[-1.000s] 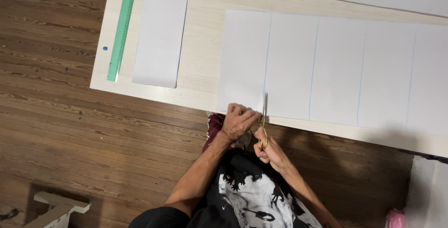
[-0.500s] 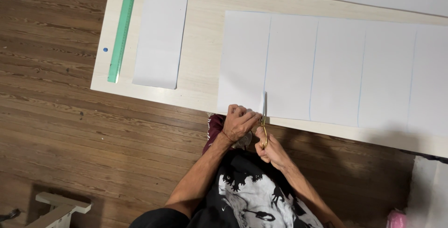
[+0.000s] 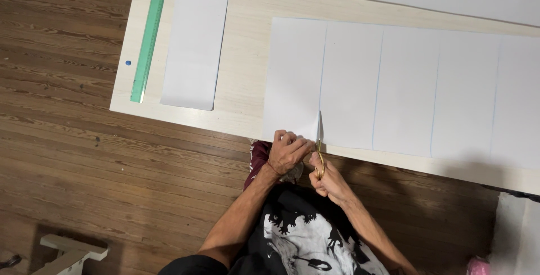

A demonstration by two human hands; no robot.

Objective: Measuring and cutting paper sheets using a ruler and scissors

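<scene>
In the head view, a large white sheet (image 3: 405, 84) marked with faint blue vertical lines is seen lying flat on a pale wooden tabletop (image 3: 247, 44). Its near edge runs just above the hands and stops a little short of the table's near edge. The left hand (image 3: 288, 152) is pressed with curled fingers on the sheet's near left corner, so that the paper is pinned to the table just left of the leftmost blue line. The right hand (image 3: 329, 176) is closed around the gold handles of a pair of scissors (image 3: 319, 148), just beside the left hand and below the table edge. The blades are pointed away from the body and are entered into the sheet's near edge on that leftmost line; whether the blades stand apart or together cannot be told. Beyond the blade tips the line is seen running uncut to the sheet's far edge, with nothing lying across it.

Well to the left of the hands, a narrow white strip (image 3: 194, 47) is laid apart from the sheet, with bare tabletop between them. Farther left, a green ruler (image 3: 149, 36) is set along the table's left edge. Dark wooden floor (image 3: 67, 157) is visible left of the arms.
</scene>
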